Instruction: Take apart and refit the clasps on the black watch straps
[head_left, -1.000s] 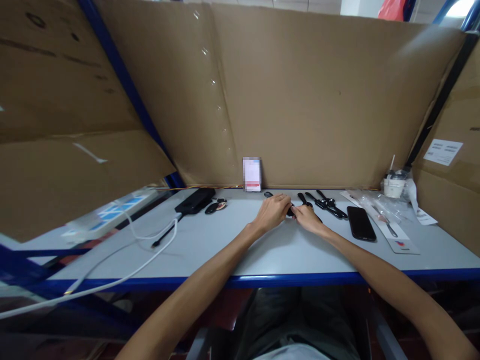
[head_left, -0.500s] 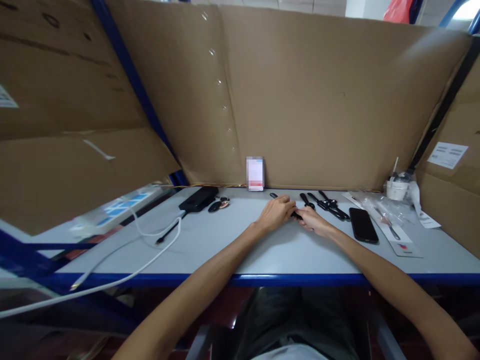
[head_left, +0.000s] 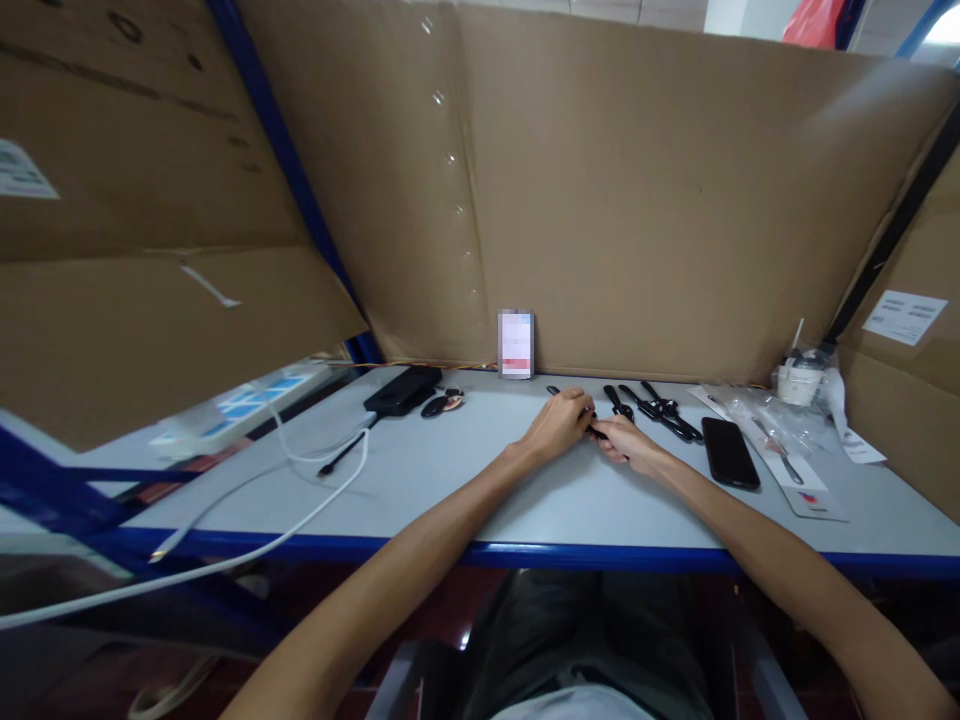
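Both of my hands meet near the back middle of the grey table (head_left: pixel 450 490). My left hand (head_left: pixel 559 427) and my right hand (head_left: pixel 628 443) are closed together on a small black watch (head_left: pixel 596 428), mostly hidden between the fingers. Its strap end (head_left: pixel 553 390) sticks out behind my left hand. More black watches (head_left: pixel 660 410) lie in a row just to the right.
A black phone (head_left: pixel 730 452) lies right of the watches, beside clear plastic bags (head_left: pixel 765 420) and a white cup (head_left: pixel 796 378). A black box (head_left: pixel 403 388), white cables (head_left: pixel 300 500) and a power strip (head_left: pixel 232 410) sit on the left. Cardboard walls (head_left: pixel 600 200) enclose the table.
My hands stay together on the watch. The view has shifted a little, so everything sits slightly further right in the picture.
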